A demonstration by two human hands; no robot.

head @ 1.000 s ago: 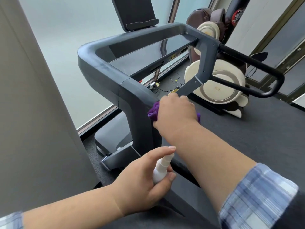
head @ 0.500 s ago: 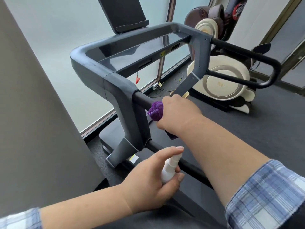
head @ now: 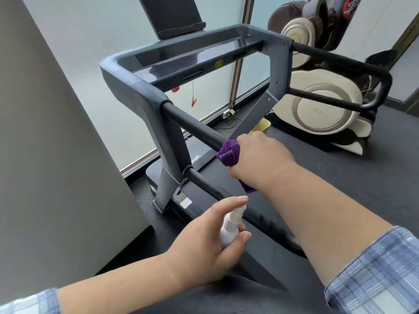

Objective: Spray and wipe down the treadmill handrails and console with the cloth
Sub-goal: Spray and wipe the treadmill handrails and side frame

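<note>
The right hand (head: 260, 159) is clenched around the one purple cloth (head: 229, 152), wrapped on the near upper handrail (head: 192, 125); to wipe well, keep that full wrap and slide steadily along the bar. Below and nearer than that grip, the left hand (head: 204, 241) grasps the single spray bottle (head: 230, 227). Two loop handrails show, one console (head: 172, 14).
</note>
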